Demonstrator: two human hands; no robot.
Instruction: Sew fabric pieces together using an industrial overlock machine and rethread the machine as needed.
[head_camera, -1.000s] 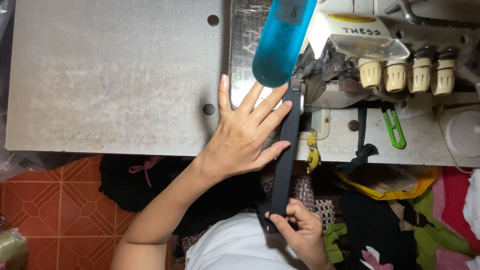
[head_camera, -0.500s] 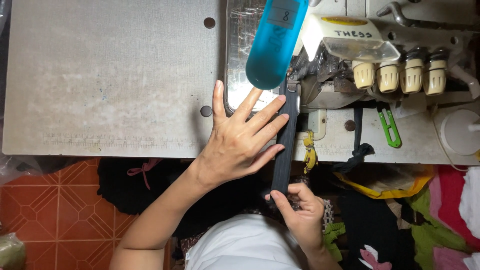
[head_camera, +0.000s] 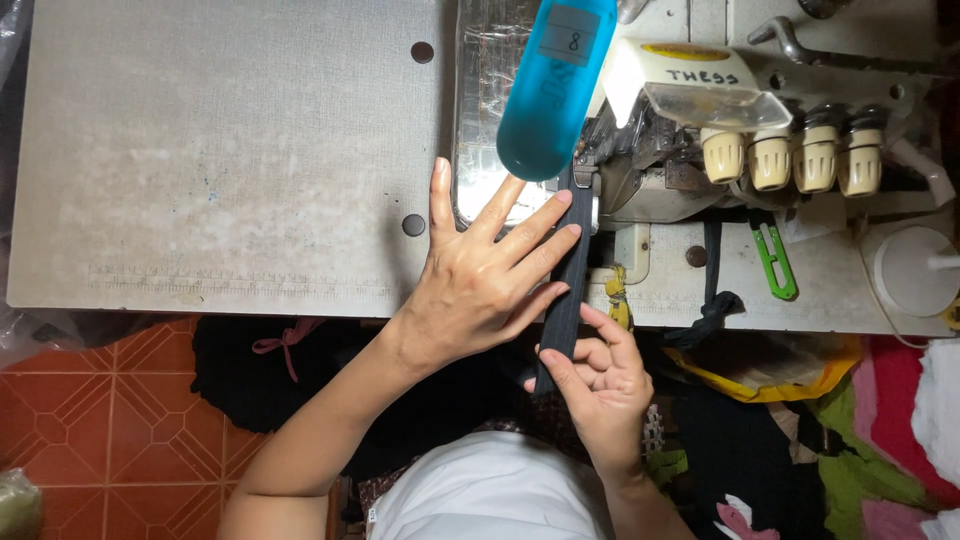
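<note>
A narrow black fabric strip (head_camera: 572, 268) runs from the sewing machine's presser foot (head_camera: 582, 180) down over the table edge. My left hand (head_camera: 485, 275) lies flat with fingers spread, its fingertips pressing the strip's left edge near the foot. My right hand (head_camera: 598, 382) pinches the strip's lower end below the table edge. A blue cylinder-shaped lamp cover (head_camera: 553, 88) hangs over the needle area and hides part of it.
The grey overlock machine (head_camera: 760, 110) with several cream tension knobs (head_camera: 790, 160) fills the upper right. A green thread snip (head_camera: 774, 262) lies beside it. The worn grey table (head_camera: 220, 150) spreads left. Piles of coloured cloth (head_camera: 880, 440) lie lower right, orange tiles (head_camera: 70, 400) lower left.
My right hand has moved up the strip toward the table edge. My left hand has slid slightly up toward the presser foot, and the strip has fed further in.
</note>
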